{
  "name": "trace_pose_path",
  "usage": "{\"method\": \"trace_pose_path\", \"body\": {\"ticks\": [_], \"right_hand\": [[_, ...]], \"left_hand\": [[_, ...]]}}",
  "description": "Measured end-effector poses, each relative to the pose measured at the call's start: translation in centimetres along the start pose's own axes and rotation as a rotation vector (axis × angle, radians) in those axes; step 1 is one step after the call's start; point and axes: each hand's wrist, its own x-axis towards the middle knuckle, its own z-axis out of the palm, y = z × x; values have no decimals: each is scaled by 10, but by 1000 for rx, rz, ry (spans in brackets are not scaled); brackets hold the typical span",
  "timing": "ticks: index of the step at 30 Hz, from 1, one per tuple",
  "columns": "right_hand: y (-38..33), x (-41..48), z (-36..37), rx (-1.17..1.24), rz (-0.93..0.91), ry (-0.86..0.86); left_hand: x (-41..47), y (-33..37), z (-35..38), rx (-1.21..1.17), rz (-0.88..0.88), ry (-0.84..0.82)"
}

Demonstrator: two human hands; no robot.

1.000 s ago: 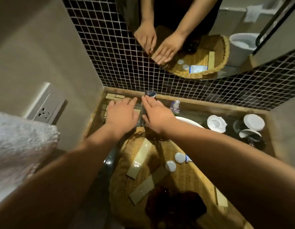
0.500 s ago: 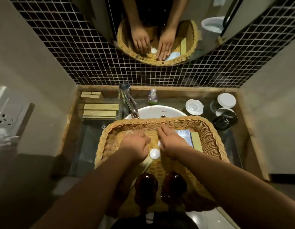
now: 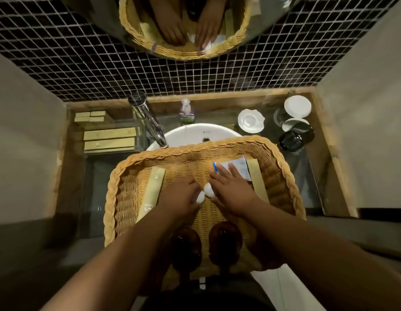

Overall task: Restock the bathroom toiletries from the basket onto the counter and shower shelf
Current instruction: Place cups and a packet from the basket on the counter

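A woven wicker basket (image 3: 282,173) rests over the sink. Inside it lie a long tan box (image 3: 152,189) at the left, another tan box (image 3: 256,176) at the right, and a blue-and-white packet (image 3: 236,163). Two dark brown bottles (image 3: 186,245) stand at its near end. My left hand (image 3: 180,197) curls its fingers on a small white round container (image 3: 200,197) in the middle. My right hand (image 3: 234,190) lies flat with fingers spread over the packet, its thumb side touching a second white round container (image 3: 209,189).
On the counter at the left, tan boxes (image 3: 109,138) fill a clear tray. A chrome faucet (image 3: 150,122), a soap bottle (image 3: 187,111) and the white sink (image 3: 195,132) sit behind the basket. Lidded glasses (image 3: 251,121) and a black cup (image 3: 296,136) stand at the right. A mirror hangs above.
My hands left the tan boxes on the counter's left and came back into the basket. They now meet at the two white round containers, and the view has tilted downward.
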Motion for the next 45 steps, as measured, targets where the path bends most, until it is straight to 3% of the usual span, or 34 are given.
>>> {"method": "trace_pose_path", "body": {"ticks": [8, 22, 29, 32, 35, 38, 41, 45], "right_hand": [[-10, -6, 3, 151, -23, 115], [-15, -10, 1, -32, -79, 100], [-11, -8, -32, 48, -30, 237], [-5, -9, -56, 186, 19, 258], [7, -8, -84, 374, 168, 137], [18, -8, -109, 541, 232, 228], [33, -11, -127, 454, 259, 320], [60, -9, -142, 173, 209, 215]], "left_hand": [[-14, -5, 18, -20, 29, 135], [-10, -2, 11, -62, -56, 61], [9, 0, -22, -68, -82, 66], [19, 7, -47, -62, -65, 85], [26, 20, -76, -66, -54, 139], [34, 32, -103, -65, -14, 193], [48, 47, -128, -35, 22, 237], [71, 68, -156, 40, 51, 230]]}}
